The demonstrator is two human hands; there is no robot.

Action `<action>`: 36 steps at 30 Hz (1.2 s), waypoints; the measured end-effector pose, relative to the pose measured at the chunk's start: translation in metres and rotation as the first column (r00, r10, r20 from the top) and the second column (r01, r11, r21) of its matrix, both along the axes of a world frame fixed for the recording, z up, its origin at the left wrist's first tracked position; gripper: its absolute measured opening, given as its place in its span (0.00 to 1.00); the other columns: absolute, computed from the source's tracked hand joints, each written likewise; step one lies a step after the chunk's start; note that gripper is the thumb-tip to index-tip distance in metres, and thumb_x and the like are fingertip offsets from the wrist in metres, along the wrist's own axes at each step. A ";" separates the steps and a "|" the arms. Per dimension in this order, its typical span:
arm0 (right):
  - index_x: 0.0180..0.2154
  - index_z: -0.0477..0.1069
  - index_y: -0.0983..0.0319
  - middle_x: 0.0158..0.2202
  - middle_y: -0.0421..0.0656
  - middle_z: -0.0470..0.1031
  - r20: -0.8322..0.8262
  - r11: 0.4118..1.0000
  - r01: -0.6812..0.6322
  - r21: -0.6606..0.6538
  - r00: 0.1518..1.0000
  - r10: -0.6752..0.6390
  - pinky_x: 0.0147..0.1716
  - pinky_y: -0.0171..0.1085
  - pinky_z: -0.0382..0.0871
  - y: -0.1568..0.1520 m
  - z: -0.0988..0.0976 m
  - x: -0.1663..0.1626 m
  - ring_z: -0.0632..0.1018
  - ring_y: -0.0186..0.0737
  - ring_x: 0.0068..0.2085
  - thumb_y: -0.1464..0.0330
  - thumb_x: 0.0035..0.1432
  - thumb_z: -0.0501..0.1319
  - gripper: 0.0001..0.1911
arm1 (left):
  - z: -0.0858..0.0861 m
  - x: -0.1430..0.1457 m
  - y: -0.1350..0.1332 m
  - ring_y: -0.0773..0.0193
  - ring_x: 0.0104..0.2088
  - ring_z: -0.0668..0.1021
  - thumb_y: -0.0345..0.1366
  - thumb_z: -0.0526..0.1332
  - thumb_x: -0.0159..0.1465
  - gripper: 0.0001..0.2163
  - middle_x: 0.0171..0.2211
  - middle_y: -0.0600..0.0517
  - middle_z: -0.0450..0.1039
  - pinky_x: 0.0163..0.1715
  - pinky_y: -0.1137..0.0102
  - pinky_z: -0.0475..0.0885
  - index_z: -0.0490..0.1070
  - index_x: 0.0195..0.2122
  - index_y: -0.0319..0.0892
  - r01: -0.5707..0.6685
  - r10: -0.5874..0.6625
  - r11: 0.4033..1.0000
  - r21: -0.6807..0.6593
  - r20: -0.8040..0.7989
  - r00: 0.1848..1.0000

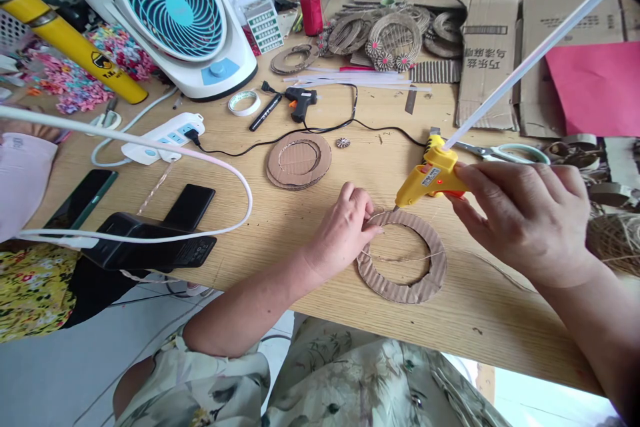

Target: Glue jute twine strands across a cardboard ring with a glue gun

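Observation:
A corrugated cardboard ring lies flat near the table's front edge. A thin strand of twine crosses its opening and trails off to the right. My left hand is closed at the ring's upper left, pinching the twine against or just by the rim. In my right hand is a yellow hot glue gun, its nozzle at the ring's top edge, touching or nearly so. A long translucent glue stick sticks up from the gun's back, and a small red light glows on its side.
Stacked cardboard rings, a small rosette and a black glue gun lie beyond the hands. Scissors rest behind the yellow gun. A power strip, phones and a white cable occupy the left, beside another person's sleeve.

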State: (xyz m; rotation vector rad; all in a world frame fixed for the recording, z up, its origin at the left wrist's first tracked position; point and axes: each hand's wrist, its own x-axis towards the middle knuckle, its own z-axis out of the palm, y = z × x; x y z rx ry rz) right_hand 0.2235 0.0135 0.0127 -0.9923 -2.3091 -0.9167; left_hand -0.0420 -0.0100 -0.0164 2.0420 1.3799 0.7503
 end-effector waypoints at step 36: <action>0.63 0.65 0.62 0.42 0.45 0.80 0.027 0.999 -0.047 0.027 0.999 0.046 0.37 0.44 0.60 -0.001 0.006 -0.001 0.71 0.43 0.37 0.68 0.55 0.70 0.35 | 0.003 0.001 0.000 0.65 0.35 0.75 0.25 0.72 0.55 0.20 0.41 0.52 0.61 0.40 0.63 0.79 0.58 0.35 0.43 -0.012 0.012 1.000 0.004 -0.033 0.999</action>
